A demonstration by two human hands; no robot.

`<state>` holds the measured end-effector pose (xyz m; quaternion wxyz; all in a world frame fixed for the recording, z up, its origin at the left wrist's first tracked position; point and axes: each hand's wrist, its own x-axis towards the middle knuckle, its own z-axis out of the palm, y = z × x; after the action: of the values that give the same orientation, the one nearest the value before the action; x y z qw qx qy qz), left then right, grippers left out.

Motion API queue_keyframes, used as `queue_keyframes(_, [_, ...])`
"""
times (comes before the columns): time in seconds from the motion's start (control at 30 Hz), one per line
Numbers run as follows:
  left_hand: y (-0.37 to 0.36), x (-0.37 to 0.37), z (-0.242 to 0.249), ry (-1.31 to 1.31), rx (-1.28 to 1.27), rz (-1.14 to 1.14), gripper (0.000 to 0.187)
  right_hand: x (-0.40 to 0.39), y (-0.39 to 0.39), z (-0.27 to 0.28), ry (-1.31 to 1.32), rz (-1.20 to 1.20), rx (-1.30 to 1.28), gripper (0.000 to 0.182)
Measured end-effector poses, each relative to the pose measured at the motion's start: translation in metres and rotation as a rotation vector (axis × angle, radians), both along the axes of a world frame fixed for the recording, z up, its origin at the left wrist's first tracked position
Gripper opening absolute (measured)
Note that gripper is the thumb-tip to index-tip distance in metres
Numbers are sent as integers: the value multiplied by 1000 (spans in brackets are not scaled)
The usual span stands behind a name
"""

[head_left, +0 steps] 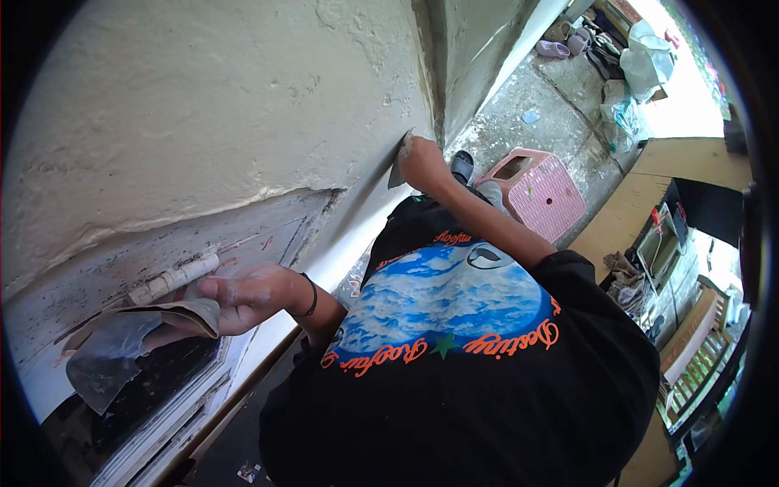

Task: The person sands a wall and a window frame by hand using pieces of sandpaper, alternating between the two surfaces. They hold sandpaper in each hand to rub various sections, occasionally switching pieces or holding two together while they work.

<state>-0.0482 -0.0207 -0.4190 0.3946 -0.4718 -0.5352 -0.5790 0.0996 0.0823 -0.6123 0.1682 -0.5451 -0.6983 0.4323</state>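
Note:
On the left, my left hand (247, 299), dusted with pale powder, is closed on a curled sheet of sandpaper (105, 365) with a grey face and a tan back. Close behind its fingers is a white-painted hinge (174, 277) on the frame. My right hand (426, 166) is held up at the wall (243, 105), near the inner corner. Its fingers grip a thin, flat grey piece (397, 169) whose kind I cannot make out. The wall has rough, chipped cream paint, with a broken plaster edge above the frame.
A pink plastic stool (545, 195) stands on the concrete floor by my foot (462, 166). Shoes (560, 45) and plastic bags (645, 65) lie farther back. Cardboard (690, 158) and a slatted wooden piece (698, 349) are on the right. A dark glass pane (146, 414) sits below my left hand.

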Motion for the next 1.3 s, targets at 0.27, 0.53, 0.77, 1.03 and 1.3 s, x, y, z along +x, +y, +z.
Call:
queue_keyframes(0.27, [6, 10, 3, -39, 42, 7, 79, -2, 3, -4, -48, -77, 29, 20])
queue_keyframes(0.53, [-1, -10, -9, 67, 44, 52, 57, 0, 2, -7, -94, 66, 63, 23])
queue_keyframes(0.77, [6, -4, -2, 66, 67, 26, 58, 4, 5, -16, -121, 36, 43, 20])
queue_keyframes(1.03, [8, -1, 0, 77, 66, -48, 55, 12, 14, -30, -146, -7, 82, 22])
queue_keyframes(1.3, [7, -1, 1, 90, 58, 4, 52, 18, 15, -11, -122, -98, 99, 19])
